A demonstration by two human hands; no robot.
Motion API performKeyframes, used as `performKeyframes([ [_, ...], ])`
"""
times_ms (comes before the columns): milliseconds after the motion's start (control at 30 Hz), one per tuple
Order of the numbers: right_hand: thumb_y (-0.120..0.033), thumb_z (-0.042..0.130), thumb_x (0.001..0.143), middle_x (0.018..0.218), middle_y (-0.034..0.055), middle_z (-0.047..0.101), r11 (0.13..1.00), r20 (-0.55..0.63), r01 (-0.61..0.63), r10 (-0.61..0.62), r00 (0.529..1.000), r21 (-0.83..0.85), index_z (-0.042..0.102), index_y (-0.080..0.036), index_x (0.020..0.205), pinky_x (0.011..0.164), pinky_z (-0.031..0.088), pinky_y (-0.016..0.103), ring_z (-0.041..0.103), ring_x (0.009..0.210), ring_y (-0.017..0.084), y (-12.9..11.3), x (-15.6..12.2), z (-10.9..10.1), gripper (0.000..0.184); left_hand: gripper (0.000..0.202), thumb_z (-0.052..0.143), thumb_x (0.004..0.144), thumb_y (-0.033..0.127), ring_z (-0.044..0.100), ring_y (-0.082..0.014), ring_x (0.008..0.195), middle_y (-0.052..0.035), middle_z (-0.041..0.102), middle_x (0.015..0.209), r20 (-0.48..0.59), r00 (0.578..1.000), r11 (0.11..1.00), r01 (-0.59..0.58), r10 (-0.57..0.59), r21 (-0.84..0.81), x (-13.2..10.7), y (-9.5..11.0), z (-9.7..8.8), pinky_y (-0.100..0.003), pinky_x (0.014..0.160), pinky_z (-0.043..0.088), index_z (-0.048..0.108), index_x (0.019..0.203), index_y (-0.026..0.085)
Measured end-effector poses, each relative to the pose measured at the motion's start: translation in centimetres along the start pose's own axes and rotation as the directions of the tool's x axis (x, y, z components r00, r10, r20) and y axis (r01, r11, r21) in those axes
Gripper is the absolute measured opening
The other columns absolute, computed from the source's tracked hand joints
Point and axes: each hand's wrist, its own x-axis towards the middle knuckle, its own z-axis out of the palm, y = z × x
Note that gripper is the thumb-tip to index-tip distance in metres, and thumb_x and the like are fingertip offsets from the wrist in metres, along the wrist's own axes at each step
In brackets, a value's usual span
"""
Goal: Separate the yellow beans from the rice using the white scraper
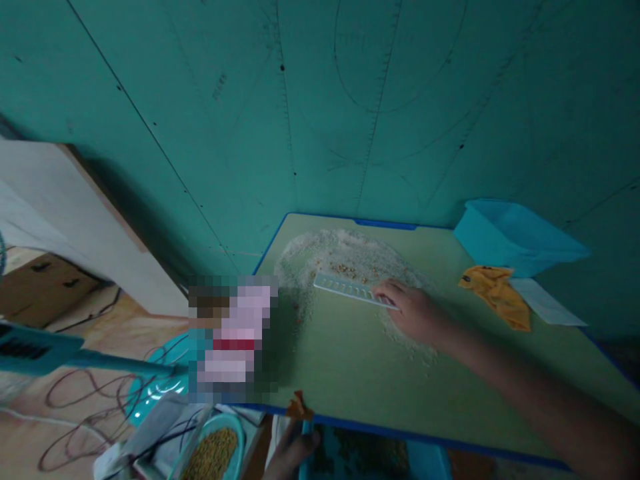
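Note:
My right hand point(403, 307) is closed round one end of a white ruler point(343, 285) with a row of cut-out holes. The ruler lies low over the table point(340, 373), along the near side of a spread of white grains point(345, 243). Small brown pellets point(345, 269) lie among the grains, just beyond the ruler. Below the table's front edge, my left hand point(293, 450) is closed at the left rim of a blue tub point(430, 460) with dark contents. The table edge and the frame's bottom hide part of this hand.
A blue basin point(515, 233), an orange cloth point(497, 293) and a white sheet point(547, 303) sit at the right. An orange-brown scrap point(299, 405) hangs on the front edge. A bowl of brown pellets point(213, 453) stands lower left, near cables. A green wall point(320, 133) rises behind.

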Motion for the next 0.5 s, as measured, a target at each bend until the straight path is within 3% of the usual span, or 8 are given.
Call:
performKeyframes([
  [133, -0.015, 0.046, 0.087, 0.078, 0.0026, 0.071, 0.984, -0.027, -0.101, 0.106, 0.994, 0.148, 0.06, -0.02, 0.087, 0.063, 0.053, 0.026, 0.068, 0.072, 0.017, 0.4, 0.4, -2.4, 0.015, 0.048, 0.093, 0.03, 0.044, 0.029, -0.0503, 0.139, -0.0068, 0.08, 0.105, 0.016, 0.999, 1.0, 0.028, -0.028, 0.002, 0.0, 0.1, -0.2, -0.059, 0.116, 0.024, 0.078, 0.073, 0.028],
  [267, -0.025, 0.046, 0.088, 0.072, 0.0017, 0.069, 0.955, -0.047, -0.181, 0.197, 0.979, 0.235, 0.059, -0.022, 0.085, 0.053, 0.052, 0.025, 0.067, 0.063, 0.018, 0.2, -0.8, -5.3, 0.014, 0.042, 0.092, 0.033, 0.043, 0.041, -0.0514, 0.132, -0.008, 0.081, 0.099, 0.071, 0.995, 0.998, 0.067, -0.066, -0.014, -0.3, 0.4, 0.2, -0.058, 0.113, 0.031, 0.075, 0.068, 0.026],
  [400, -0.028, 0.051, 0.089, 0.076, 0.0017, 0.071, 0.927, -0.078, -0.205, 0.24, 0.968, 0.313, 0.062, -0.028, 0.086, 0.055, 0.056, 0.028, 0.07, 0.068, 0.021, 0.2, -5.8, -6.7, 0.012, 0.035, 0.092, 0.039, 0.032, 0.04, -0.0481, 0.135, -0.007, 0.081, 0.089, 0.126, 0.984, 0.992, 0.125, -0.122, -0.02, -0.7, 1.0, 0.6, -0.053, 0.114, 0.03, 0.074, 0.069, 0.027],
  [500, -0.016, 0.049, 0.088, 0.099, 0.002, 0.075, 0.964, -0.122, -0.092, 0.125, 0.985, 0.249, 0.056, -0.036, 0.1, 0.068, 0.061, 0.032, 0.073, 0.088, 0.023, 0.3, -11.6, -5.6, 0.024, 0.027, 0.087, 0.05, 0.017, 0.047, -0.0451, 0.13, -0.0055, 0.079, 0.078, 0.156, 0.969, 0.981, 0.195, -0.193, 0.003, -0.3, 1.5, 0.5, -0.053, 0.111, 0.034, 0.074, 0.072, 0.025],
])
